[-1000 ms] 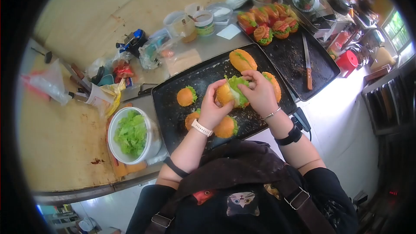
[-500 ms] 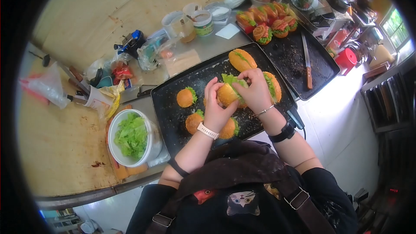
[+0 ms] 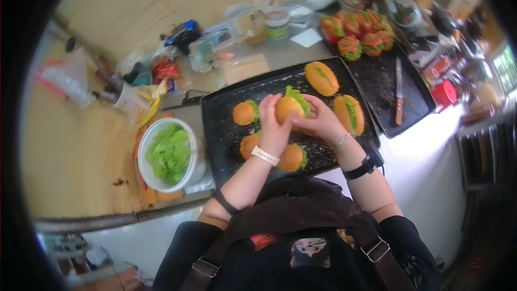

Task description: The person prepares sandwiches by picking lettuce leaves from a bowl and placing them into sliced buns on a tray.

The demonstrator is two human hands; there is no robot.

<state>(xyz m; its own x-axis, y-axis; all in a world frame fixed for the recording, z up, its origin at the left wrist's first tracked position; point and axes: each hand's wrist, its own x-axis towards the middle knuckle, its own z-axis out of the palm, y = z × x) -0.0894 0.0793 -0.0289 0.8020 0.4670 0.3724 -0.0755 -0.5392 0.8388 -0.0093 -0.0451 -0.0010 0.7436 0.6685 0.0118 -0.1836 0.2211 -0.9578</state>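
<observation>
Both hands hold one bun with lettuce (image 3: 291,104) over the near black tray (image 3: 223,129). My left hand (image 3: 272,127) grips its left side and my right hand (image 3: 319,120) cups its right side. Green lettuce sticks out of the bun's top edge. Around it on the tray lie more lettuce-filled buns: one to the left (image 3: 245,113), two near my left wrist (image 3: 249,145) (image 3: 292,157), a long one at the back (image 3: 321,77) and another on the right (image 3: 350,114).
A white bowl of lettuce (image 3: 168,154) stands left of the tray. A second black tray (image 3: 416,92) at the right carries a knife (image 3: 398,90) and several filled sandwiches (image 3: 358,32). Cups, tubs and plastic bags (image 3: 161,70) crowd the back of the counter.
The bun has turned in my hands so its top crust faces up and the lettuce shows less. Both hands have closed in around it. The camera view has shifted a little.
</observation>
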